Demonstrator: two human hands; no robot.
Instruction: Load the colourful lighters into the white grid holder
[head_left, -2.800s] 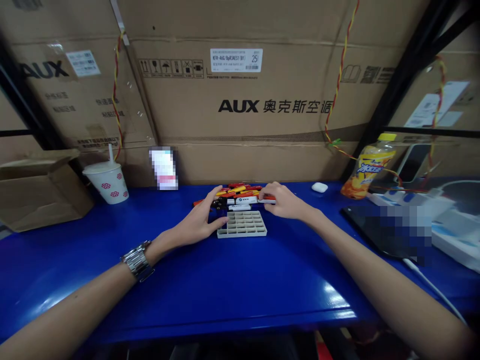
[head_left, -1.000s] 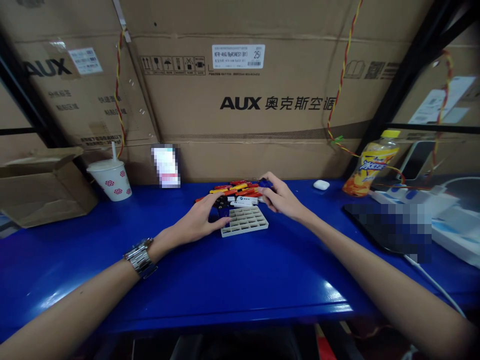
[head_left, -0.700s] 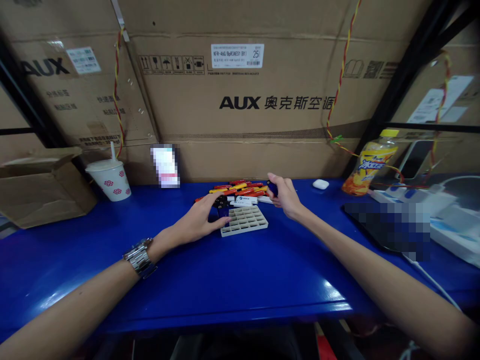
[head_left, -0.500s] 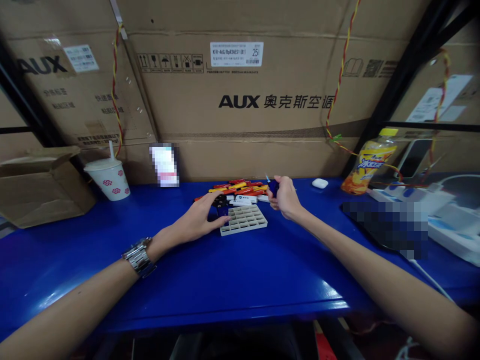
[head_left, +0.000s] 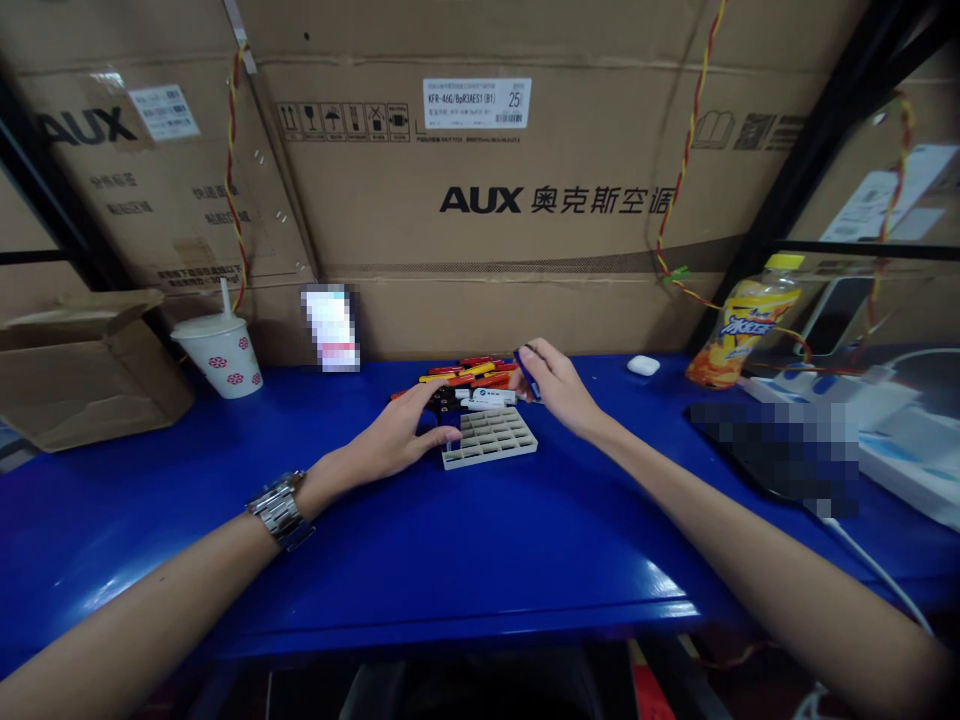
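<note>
My right hand (head_left: 551,385) pinches a slim blue stick-shaped piece (head_left: 526,372) between its fingers, just above the far right of a heap of slim red and yellow sticks (head_left: 469,377). My left hand (head_left: 397,428) hovers with its fingers apart beside a pale grey grid tray (head_left: 489,438), its fingertips reaching the tray's left corner. Small black pieces (head_left: 442,400) lie just beyond those fingers. White oblong pieces (head_left: 484,398) lie between the heap and the tray. The tray's cells look unfilled, though the far ones are hard to see.
The pieces lie on a glossy blue table (head_left: 480,560) backed by large cardboard boxes (head_left: 480,230). To the left stand a paper cup (head_left: 217,358) and an open carton (head_left: 90,375). To the right are a white earbud case (head_left: 643,365), a yellow bottle (head_left: 742,320) and a blurred dark tablet (head_left: 772,450).
My right hand has moved left, back over the heap, and the blue piece has turned in its fingers. My left hand has shifted slightly, and no blue piece shows beneath it now.
</note>
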